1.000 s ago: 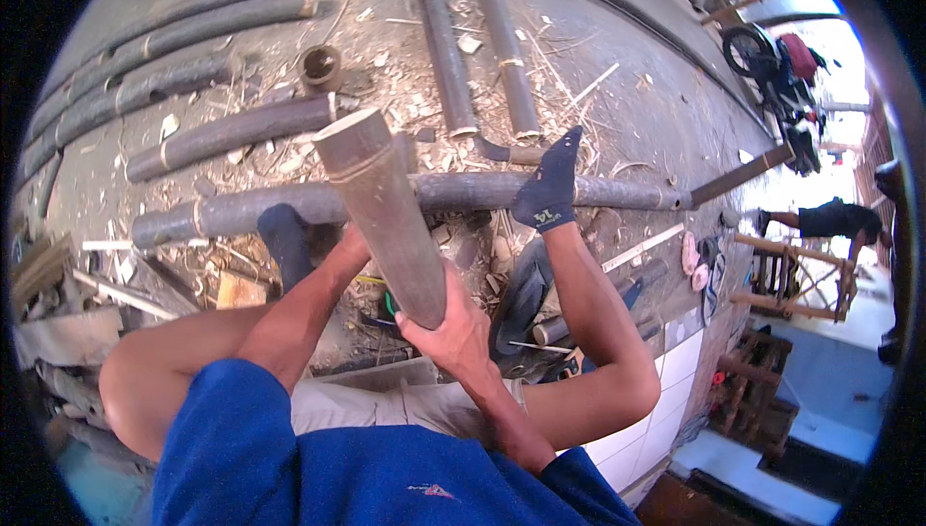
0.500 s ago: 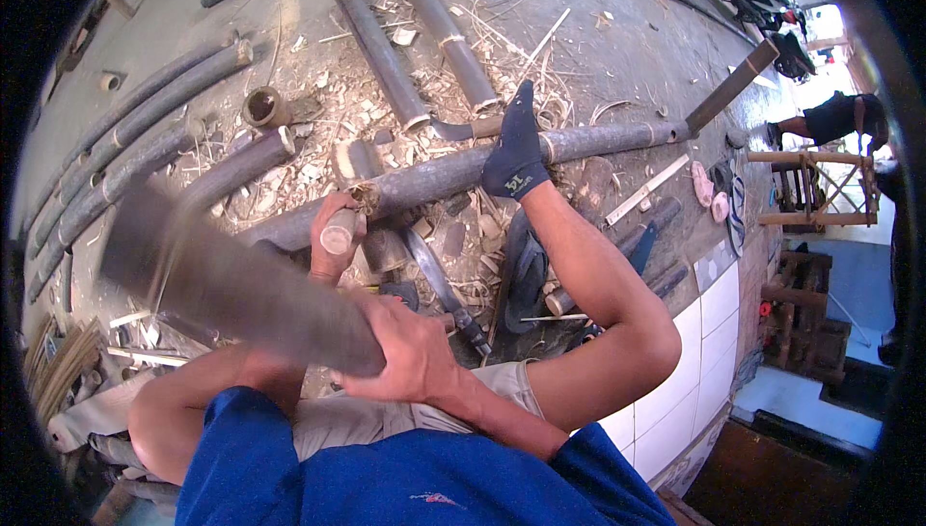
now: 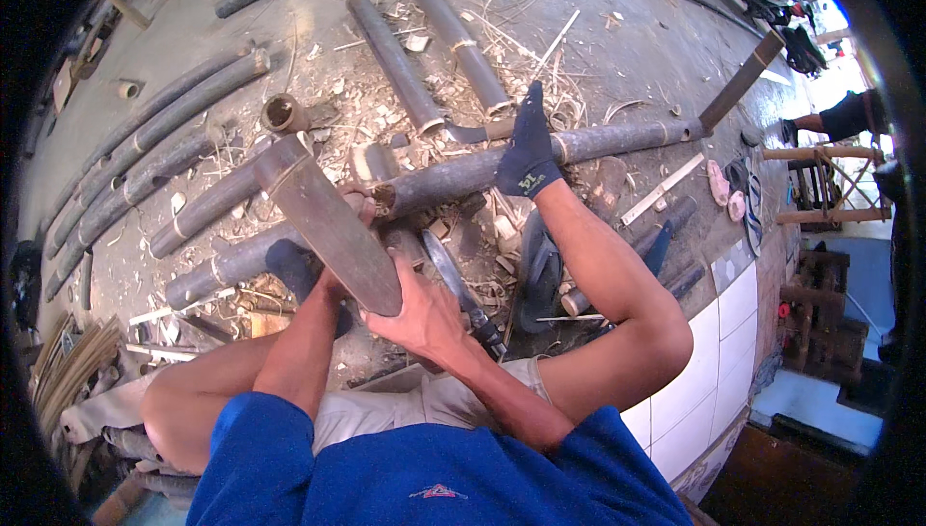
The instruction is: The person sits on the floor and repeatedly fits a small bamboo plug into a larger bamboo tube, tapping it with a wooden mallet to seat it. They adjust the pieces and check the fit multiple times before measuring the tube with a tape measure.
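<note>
My right hand (image 3: pixel 420 314) is closed round the near end of a dark brown bamboo length (image 3: pixel 333 237) with a ring near its far end. The bamboo slants up and left across my left hand (image 3: pixel 361 204), so only some curled fingers show. What the left hand grips is hidden now; half a second ago it was a short, round wooden piece with a pale end. Beside those fingers is the ragged, cut part of a long grey bamboo pole (image 3: pixel 434 182) lying across the floor. My socked foot (image 3: pixel 529 155) presses on that pole.
Wood chips (image 3: pixel 338 107) litter the floor. Two dark bamboo lengths (image 3: pixel 391 58) lie beyond, and several grey poles (image 3: pixel 145 135) at the left. A curved blade (image 3: pixel 449 270) lies near my right hand. Sandals (image 3: pixel 752 203), white tiles (image 3: pixel 694 352) and a wooden frame (image 3: pixel 830 188) are at the right.
The bamboo in my right hand has swung from the left, where it was blurred, up and right, and now covers most of my left hand. The view has shifted slightly.
</note>
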Demonstrator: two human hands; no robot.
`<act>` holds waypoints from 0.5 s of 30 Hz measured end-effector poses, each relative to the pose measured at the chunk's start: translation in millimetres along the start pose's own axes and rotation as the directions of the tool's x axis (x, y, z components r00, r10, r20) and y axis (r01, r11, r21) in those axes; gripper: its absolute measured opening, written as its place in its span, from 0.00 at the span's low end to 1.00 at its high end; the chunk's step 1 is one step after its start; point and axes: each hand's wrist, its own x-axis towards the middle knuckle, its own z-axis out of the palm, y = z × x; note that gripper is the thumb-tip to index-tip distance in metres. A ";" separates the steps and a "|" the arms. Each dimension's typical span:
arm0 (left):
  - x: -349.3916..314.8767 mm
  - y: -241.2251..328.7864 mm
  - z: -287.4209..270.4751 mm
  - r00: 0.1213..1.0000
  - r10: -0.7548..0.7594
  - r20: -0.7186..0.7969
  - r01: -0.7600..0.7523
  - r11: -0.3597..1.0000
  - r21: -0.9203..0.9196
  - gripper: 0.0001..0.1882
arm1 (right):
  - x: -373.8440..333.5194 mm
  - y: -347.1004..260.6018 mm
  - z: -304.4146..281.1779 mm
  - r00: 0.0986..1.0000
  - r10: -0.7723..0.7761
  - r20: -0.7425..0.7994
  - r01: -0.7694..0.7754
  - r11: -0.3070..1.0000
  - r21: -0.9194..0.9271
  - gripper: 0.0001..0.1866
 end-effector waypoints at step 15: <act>-13.5 26.5 -15.3 0.986 -0.162 -0.039 0.165 0.983 0.077 0.12 | -27.6 14.9 8.1 0.985 -0.154 0.073 0.154 0.988 -0.003 0.52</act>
